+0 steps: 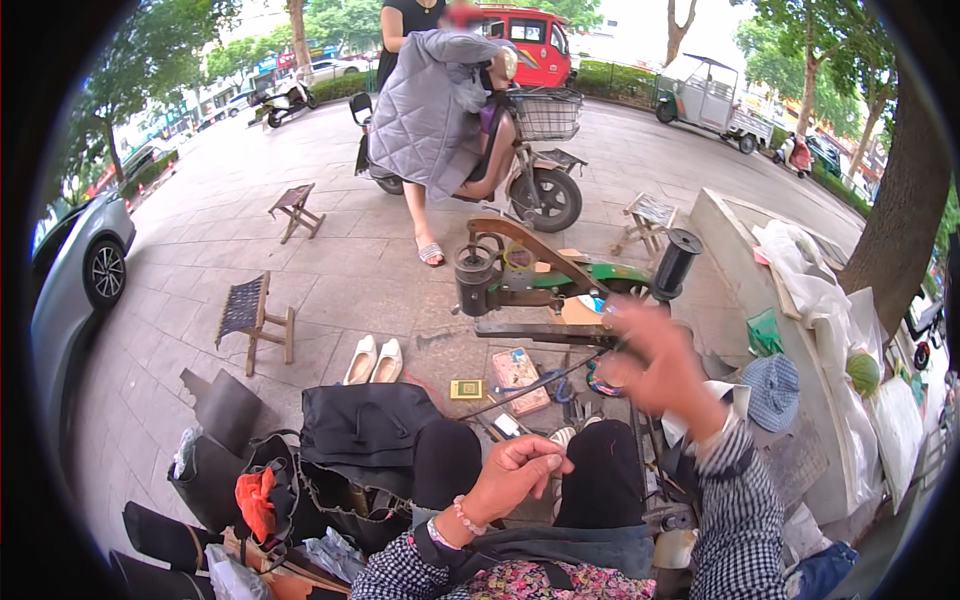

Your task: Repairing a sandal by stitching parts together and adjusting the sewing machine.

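My left hand (512,480) is over my lap between my knees. Its fingers are curled, with the thumb pressed against them; anything in the pinch is too small to make out. My right hand (660,368) is raised at the right and smeared by motion, so its grip does not show clearly. Just beyond it stands a cobbler's sewing machine (530,298) with a dark metal arm, a green wheel (612,273) and a black cylinder (678,262). On the paving before my knees lie a pink patterned box (520,378) and a small yellow box (466,389).
White shoes (375,360) sit beyond a black cloth (365,425) by my left knee. Bags hold an orange cloth (256,503). Folding stools (257,318) stand around. Ahead, a person sits on a scooter (545,195) with a grey quilted cover. A blue checked hat (770,392) lies right.
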`<state>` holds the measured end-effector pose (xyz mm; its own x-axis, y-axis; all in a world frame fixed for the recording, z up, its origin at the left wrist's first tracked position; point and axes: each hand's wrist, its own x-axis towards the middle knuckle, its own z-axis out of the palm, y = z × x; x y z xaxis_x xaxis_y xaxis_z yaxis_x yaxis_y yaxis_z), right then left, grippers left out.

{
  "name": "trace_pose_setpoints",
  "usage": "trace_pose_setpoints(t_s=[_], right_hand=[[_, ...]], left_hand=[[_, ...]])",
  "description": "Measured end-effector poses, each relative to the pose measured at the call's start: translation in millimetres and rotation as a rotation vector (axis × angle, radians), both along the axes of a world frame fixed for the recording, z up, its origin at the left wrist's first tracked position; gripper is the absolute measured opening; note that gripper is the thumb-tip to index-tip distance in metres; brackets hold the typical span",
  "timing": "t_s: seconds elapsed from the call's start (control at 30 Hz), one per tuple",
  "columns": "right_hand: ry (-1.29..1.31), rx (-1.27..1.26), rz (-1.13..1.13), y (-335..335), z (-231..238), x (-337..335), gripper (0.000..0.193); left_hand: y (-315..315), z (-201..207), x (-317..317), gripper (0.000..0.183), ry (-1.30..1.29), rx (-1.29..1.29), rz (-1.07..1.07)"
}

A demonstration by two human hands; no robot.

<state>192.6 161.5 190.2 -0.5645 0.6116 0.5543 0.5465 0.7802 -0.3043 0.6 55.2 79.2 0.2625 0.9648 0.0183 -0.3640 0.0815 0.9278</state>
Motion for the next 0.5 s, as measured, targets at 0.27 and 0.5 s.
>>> trace_pose_setpoints(t_s=[0.27, 0.5], right_hand=[[-0.107, -0.381, 0.523, -38.8, -60.3, -15.2, 0.019], [0.138, -0.325, 0.294, -45.2, -57.6, -10.9, 0.007]], left_hand=[[-5.4, -18.6, -20.6, 0.008, 0.111, -0.111, -0.098], [-13.1, -17.6, -35.3, 0.01, 0.057, -0.07, -0.007]])
